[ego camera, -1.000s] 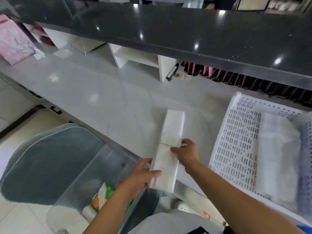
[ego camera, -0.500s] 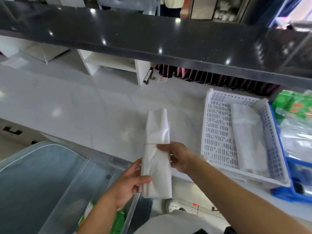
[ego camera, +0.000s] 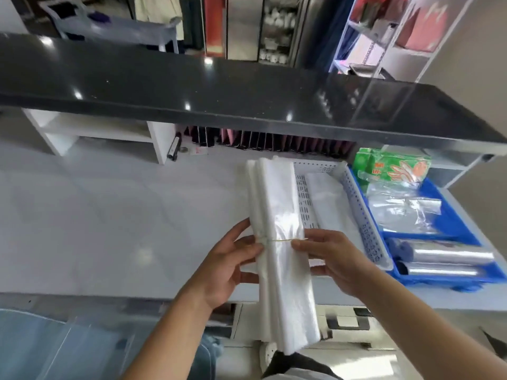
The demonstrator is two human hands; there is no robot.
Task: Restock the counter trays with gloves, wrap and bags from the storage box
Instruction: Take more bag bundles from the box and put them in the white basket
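Since lifted off pale desk (ego camera: 96,215), banded bundle of clear plastic bags (ego camera: 279,242) is gripped mid-length by left hand (ego camera: 233,267) and right hand (ego camera: 329,259), held beside white perforated tray (ego camera: 367,234); placement there judged next.

Both forearms are bare, with no sleeves, watch or rings on the left hand (ego camera: 227,266) or the right hand (ego camera: 333,259); dark clothing shows below.

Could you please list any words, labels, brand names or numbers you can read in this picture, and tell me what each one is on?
No text here can be read for certain.
Green glove packet: red characters beside a printed hand, too blurred to read.
Small white tag under the dark shelf: reddish marks, too small to read.
Bundle of plastic bags held in both hands: no print visible.
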